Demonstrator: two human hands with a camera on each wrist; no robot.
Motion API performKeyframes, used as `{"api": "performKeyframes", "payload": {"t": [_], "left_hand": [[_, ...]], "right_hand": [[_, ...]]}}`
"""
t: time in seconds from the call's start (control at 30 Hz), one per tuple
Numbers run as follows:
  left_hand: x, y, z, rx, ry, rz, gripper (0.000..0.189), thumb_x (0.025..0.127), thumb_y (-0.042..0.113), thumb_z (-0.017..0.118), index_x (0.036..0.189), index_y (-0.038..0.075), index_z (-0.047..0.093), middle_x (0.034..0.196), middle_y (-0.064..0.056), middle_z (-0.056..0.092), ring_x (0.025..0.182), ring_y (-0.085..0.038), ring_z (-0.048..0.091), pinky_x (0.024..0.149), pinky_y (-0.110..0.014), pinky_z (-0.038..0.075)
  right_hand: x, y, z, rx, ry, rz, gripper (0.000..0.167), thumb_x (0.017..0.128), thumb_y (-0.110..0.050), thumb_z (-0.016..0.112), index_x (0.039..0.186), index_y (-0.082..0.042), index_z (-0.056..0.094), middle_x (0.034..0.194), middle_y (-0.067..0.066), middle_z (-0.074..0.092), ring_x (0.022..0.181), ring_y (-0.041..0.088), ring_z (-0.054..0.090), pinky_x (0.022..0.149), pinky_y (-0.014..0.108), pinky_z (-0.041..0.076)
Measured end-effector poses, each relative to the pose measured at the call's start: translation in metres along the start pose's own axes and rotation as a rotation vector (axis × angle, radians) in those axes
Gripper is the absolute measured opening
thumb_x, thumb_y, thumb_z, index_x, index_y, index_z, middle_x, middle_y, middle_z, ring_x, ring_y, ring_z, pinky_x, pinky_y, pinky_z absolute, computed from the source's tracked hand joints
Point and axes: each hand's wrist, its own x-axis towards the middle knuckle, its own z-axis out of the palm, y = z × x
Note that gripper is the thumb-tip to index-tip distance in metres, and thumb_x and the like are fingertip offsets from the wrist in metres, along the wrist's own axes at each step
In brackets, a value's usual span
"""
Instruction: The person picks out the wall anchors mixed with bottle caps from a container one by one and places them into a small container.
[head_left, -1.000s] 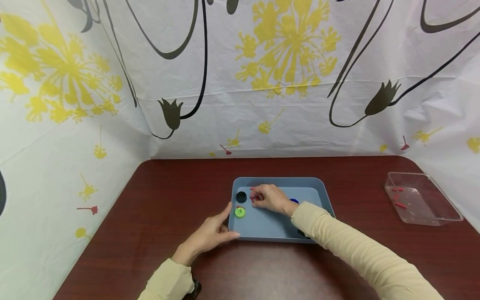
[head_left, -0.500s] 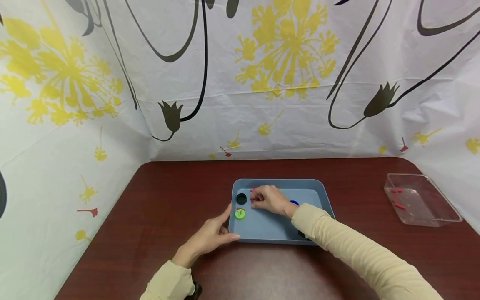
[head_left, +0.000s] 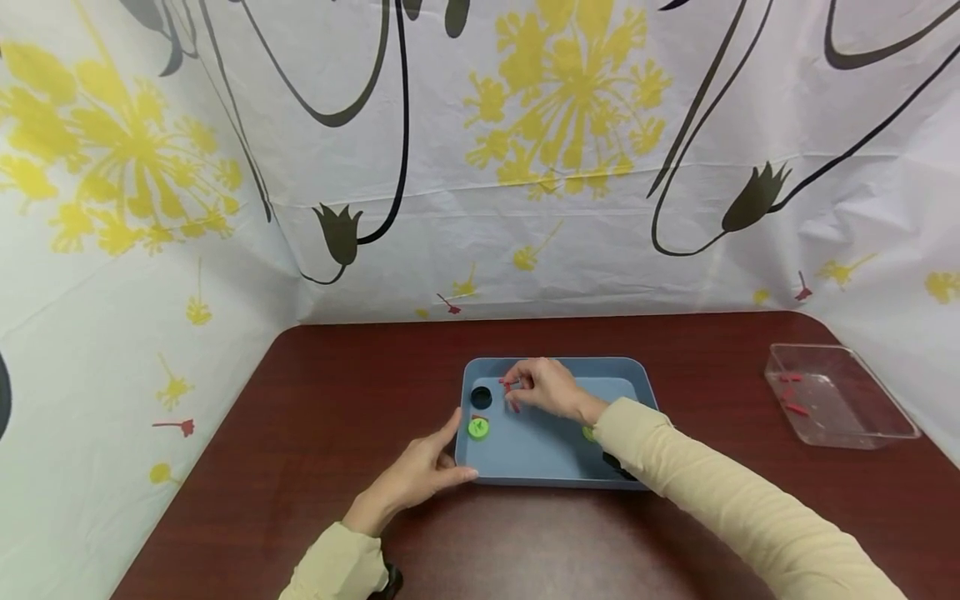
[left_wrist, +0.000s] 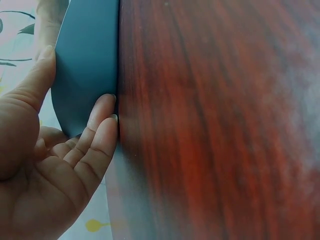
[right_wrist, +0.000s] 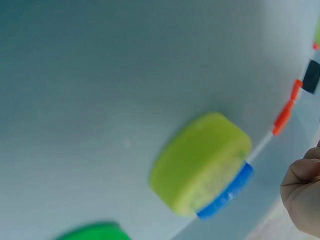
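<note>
A blue-grey tray (head_left: 555,450) stands on the dark wooden table. At its front left corner, my left hand (head_left: 416,467) touches the walls with thumb and fingers spread; in the left wrist view the fingertips lie along the tray's outer wall. Over the tray's back left part, my right hand (head_left: 547,387) has its thumb and forefinger close around small red sticks (head_left: 513,407); I cannot tell whether it pinches one. Left of it are a black cap (head_left: 482,397), a lime green cap (head_left: 478,428) and a red piece (head_left: 480,416). The right wrist view shows another lime cap (right_wrist: 200,160) against a blue cap (right_wrist: 225,192).
A clear plastic box (head_left: 847,437) with several red sticks (head_left: 795,409) stands at the right. A black object (head_left: 618,465) lies partly under the right sleeve, near the tray's front. A patterned white sheet (head_left: 435,208) hangs behind the table.
My right hand has risen slightly toward the tray's back, showing more of the red sticks and a lime cap near the sleeve. The blue cap is now hidden in the head view. The left hand stays put.
</note>
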Motion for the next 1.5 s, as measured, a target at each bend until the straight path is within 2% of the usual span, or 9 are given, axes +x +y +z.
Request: {"api": "performKeyframes", "payload": {"t": [0.27,0.57,0.77,0.9,1.0,1.1,1.17,1.3,1.5], "left_hand": [[0.0,-0.002,-0.001,0.012,0.001,0.027,0.091,0.085,0.038,0.069,0.151,0.007,0.014,0.1,-0.008,0.062,0.074,-0.008,0.059,0.065,-0.023,0.048],[-0.001,-0.002,0.0,0.027,0.003,0.022,0.091,0.085,0.039,0.069,0.151,0.008,0.014,0.102,-0.008,0.06,0.074,-0.007,0.058,0.066,-0.023,0.047],[-0.001,-0.002,0.0,0.029,-0.001,0.011,0.091,0.085,0.04,0.068,0.152,0.009,0.014,0.101,-0.006,0.061,0.075,-0.008,0.058,0.067,-0.024,0.047],[-0.001,-0.001,0.0,0.027,-0.007,0.009,0.091,0.085,0.041,0.067,0.152,0.009,0.013,0.098,-0.005,0.061,0.074,-0.008,0.058,0.066,-0.024,0.047],[-0.001,-0.002,0.0,0.02,-0.011,0.008,0.091,0.085,0.041,0.067,0.152,0.01,0.012,0.097,-0.005,0.061,0.074,-0.009,0.058,0.066,-0.024,0.046],[-0.001,-0.002,0.0,0.022,-0.011,0.01,0.092,0.085,0.042,0.067,0.152,0.01,0.013,0.099,-0.006,0.061,0.074,-0.009,0.058,0.066,-0.024,0.047],[-0.001,-0.003,0.0,0.022,-0.011,0.01,0.092,0.085,0.042,0.067,0.152,0.01,0.013,0.1,-0.006,0.061,0.074,-0.009,0.058,0.066,-0.024,0.047],[-0.001,-0.003,0.0,0.019,-0.01,0.009,0.092,0.086,0.041,0.067,0.152,0.009,0.012,0.099,-0.005,0.06,0.075,-0.009,0.058,0.066,-0.024,0.047],[-0.002,-0.002,0.0,0.021,-0.012,0.011,0.092,0.085,0.042,0.066,0.152,0.009,0.012,0.102,-0.006,0.06,0.075,-0.009,0.058,0.066,-0.024,0.046]], "right_hand": [[-0.006,-0.006,-0.035,0.018,0.083,0.055,0.019,0.083,-0.014,0.072,0.099,-0.004,0.069,0.061,-0.001,0.043,0.053,0.01,0.036,0.054,0.023,0.032],[-0.035,0.012,-0.08,-0.009,0.27,0.124,0.022,0.083,-0.018,0.073,0.101,-0.005,0.069,0.066,0.001,0.045,0.06,0.011,0.04,0.056,0.023,0.034],[-0.068,0.031,-0.111,-0.076,0.46,0.162,0.022,0.083,-0.017,0.073,0.098,-0.003,0.069,0.066,0.002,0.042,0.059,0.007,0.038,0.052,0.022,0.031],[-0.099,0.051,-0.135,-0.115,0.589,0.267,0.024,0.084,-0.021,0.073,0.1,-0.003,0.069,0.064,-0.004,0.041,0.055,0.003,0.036,0.049,0.022,0.03],[-0.126,0.068,-0.153,-0.106,0.687,0.358,0.03,0.084,-0.024,0.072,0.101,-0.001,0.068,0.062,-0.011,0.041,0.051,0.001,0.035,0.046,0.022,0.028],[-0.155,0.083,-0.168,-0.154,0.766,0.442,0.032,0.086,-0.025,0.069,0.102,0.003,0.066,0.058,-0.015,0.039,0.047,0.0,0.032,0.047,0.022,0.027],[-0.173,0.091,-0.175,-0.198,0.782,0.501,0.034,0.087,-0.026,0.068,0.103,0.004,0.066,0.056,-0.015,0.038,0.045,0.001,0.031,0.045,0.023,0.026],[-0.2,0.103,-0.181,-0.315,0.75,0.562,0.034,0.089,-0.025,0.065,0.104,0.006,0.065,0.055,-0.011,0.037,0.045,0.002,0.031,0.044,0.025,0.024],[-0.219,0.114,-0.181,-0.433,0.681,0.615,0.033,0.089,-0.025,0.065,0.103,0.006,0.065,0.058,-0.008,0.043,0.046,0.002,0.034,0.04,0.027,0.026]]}}
